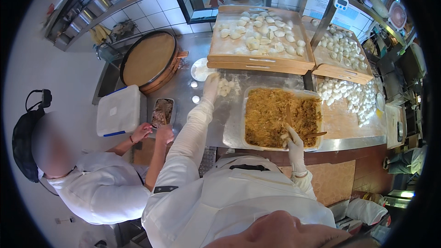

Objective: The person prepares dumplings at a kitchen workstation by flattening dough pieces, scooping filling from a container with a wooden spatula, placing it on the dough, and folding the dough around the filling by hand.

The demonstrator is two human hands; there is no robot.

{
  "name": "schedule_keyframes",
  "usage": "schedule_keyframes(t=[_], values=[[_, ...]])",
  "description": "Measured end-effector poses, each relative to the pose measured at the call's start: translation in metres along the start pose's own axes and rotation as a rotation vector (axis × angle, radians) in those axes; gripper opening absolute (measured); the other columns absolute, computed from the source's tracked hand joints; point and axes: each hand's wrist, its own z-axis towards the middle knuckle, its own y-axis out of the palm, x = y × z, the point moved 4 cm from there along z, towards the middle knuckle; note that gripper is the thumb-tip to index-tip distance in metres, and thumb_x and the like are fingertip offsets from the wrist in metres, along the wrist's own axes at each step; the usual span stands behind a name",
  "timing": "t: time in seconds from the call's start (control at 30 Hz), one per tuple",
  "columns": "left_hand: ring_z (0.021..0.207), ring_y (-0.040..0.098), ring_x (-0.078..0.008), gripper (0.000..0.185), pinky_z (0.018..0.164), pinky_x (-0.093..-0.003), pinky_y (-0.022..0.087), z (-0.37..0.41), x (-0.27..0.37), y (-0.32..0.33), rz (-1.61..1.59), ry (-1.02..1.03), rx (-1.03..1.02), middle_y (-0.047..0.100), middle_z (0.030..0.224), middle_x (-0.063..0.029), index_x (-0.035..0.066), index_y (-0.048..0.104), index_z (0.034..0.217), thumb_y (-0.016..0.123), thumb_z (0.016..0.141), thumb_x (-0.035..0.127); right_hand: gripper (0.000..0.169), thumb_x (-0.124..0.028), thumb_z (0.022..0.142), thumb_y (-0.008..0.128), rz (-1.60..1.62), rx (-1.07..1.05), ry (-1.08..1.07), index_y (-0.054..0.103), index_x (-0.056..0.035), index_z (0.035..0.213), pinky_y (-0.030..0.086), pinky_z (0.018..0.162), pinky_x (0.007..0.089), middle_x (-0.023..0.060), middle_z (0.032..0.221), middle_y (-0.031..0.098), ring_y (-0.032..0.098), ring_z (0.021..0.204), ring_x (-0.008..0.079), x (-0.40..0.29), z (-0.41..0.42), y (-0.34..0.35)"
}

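My left hand (211, 89), in a pale glove, reaches across the steel worktop (220, 117) to a small pile of dough pieces (225, 87). Its blurred fingertips lie between that pile and a white plate of flour (201, 69); whether they grip anything is unclear. My right hand (295, 146), also gloved, is over the near edge of a plastic tub (245, 110) full of shredded brownish-yellow filling (267, 113). Its curled fingers hold the end of a wooden spatula (288, 114) that points into the filling. A second wooden spatula (315, 134) rests across the tub's right side.
Wooden trays (262, 62) with dumplings stand behind the tub; another dumpling tray (344, 72) is to their right. Many dough pieces (355, 96) cover a board at right. A co-worker (103, 186) at left works at a meat container (163, 112) beside a lidded box (119, 110).
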Motion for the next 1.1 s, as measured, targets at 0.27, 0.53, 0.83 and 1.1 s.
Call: schedule_keyframes(t=[0.27, 0.53, 0.83, 1.1], values=[[0.115, 0.053, -0.0372, 0.039, 0.099, -0.0422, 0.043, 0.010, -0.178, -0.139, 1.193, 0.170, 0.428, 0.052, 0.128, -0.0201, 0.009, 0.056, 0.126, 0.057, 0.088, 0.020, 0.056, 0.005, 0.086, 0.048, -0.732, -0.209, -0.087, 0.039, -0.0085, 0.140, 0.048, 0.069, 0.0267, 0.0082, 0.096, 0.064, 0.056, 0.077, 0.0192, -0.014, -0.025, 0.002], [0.086, 0.063, -0.0308, 0.030, 0.075, -0.0407, 0.052, -0.006, -0.184, -0.115, 0.900, 0.043, 0.328, 0.062, 0.094, -0.0127, 0.008, 0.062, 0.105, 0.074, 0.079, 0.018, 0.014, -0.011, 0.079, 0.059, -1.696, -0.481, -0.347, 0.064, -0.0064, 0.092, 0.053, 0.058, 0.0407, 0.0108, 0.075, 0.066, 0.067, 0.075, 0.0315, 0.013, 0.005, 0.024], [0.096, 0.063, -0.0238, 0.030, 0.081, -0.0313, 0.055, -0.118, -0.214, -0.019, -1.133, -0.614, 0.098, 0.062, 0.104, -0.0103, -0.002, 0.054, 0.114, 0.064, 0.093, 0.016, 0.028, -0.015, 0.085, 0.056, -1.272, -0.655, 0.003, 0.069, -0.0093, 0.109, 0.053, 0.072, 0.0437, 0.0154, 0.090, 0.069, 0.066, 0.084, 0.0337, 0.028, 0.036, 0.034], [0.110, 0.060, -0.0292, 0.034, 0.097, -0.0368, 0.052, -0.136, -0.172, -0.014, -0.889, -0.489, 0.026, 0.058, 0.119, -0.0209, -0.008, 0.048, 0.125, 0.055, 0.094, 0.002, 0.013, -0.012, 0.078, 0.059, -1.444, -0.572, -0.321, 0.070, -0.0086, 0.083, 0.051, 0.067, 0.0458, 0.0152, 0.079, 0.066, 0.065, 0.080, 0.0368, 0.042, 0.046, 0.054]])
